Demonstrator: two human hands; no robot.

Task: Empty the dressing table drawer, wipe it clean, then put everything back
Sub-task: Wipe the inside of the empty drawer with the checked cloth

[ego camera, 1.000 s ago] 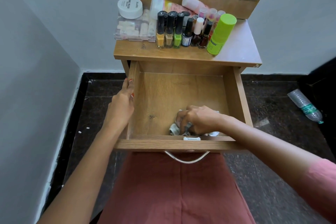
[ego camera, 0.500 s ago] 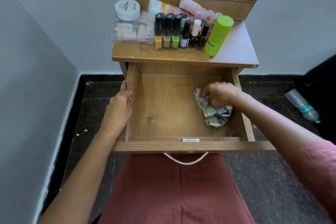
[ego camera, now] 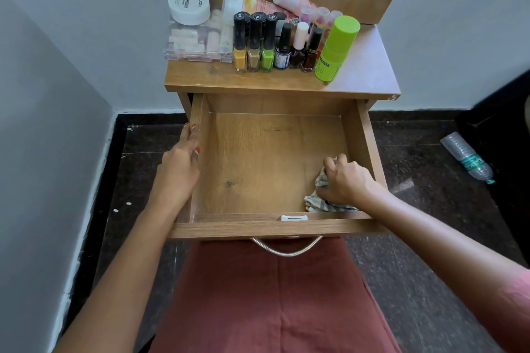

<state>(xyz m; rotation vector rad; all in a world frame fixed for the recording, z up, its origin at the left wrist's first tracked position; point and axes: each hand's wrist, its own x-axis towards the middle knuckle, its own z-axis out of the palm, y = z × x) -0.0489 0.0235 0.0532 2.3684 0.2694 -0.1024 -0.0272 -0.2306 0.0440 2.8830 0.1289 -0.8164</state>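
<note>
The wooden drawer [ego camera: 258, 157] is pulled out in front of me and holds nothing but a crumpled checked cloth [ego camera: 318, 195]. My right hand [ego camera: 348, 180] presses down on that cloth at the drawer's near right corner, fingers closed over it. My left hand [ego camera: 179, 166] grips the outside of the drawer's left wall. On the tabletop [ego camera: 361, 71] stand several nail polish bottles [ego camera: 268, 43], a green spray can [ego camera: 334, 49], a white jar [ego camera: 188, 7] on a clear plastic box [ego camera: 198, 40], and tubes [ego camera: 246, 4] leaning on the mirror frame.
A grey wall runs close along the left, and the dark stone floor [ego camera: 415, 266] lies around the table. A plastic water bottle [ego camera: 466, 156] lies on the floor at the right, near a black object. The metal drawer handle [ego camera: 286, 248] hangs above my red-brown lap.
My right hand has swept the cloth from the drawer's near middle to its right side, then back toward the near right corner. My left hand has stayed on the left wall.
</note>
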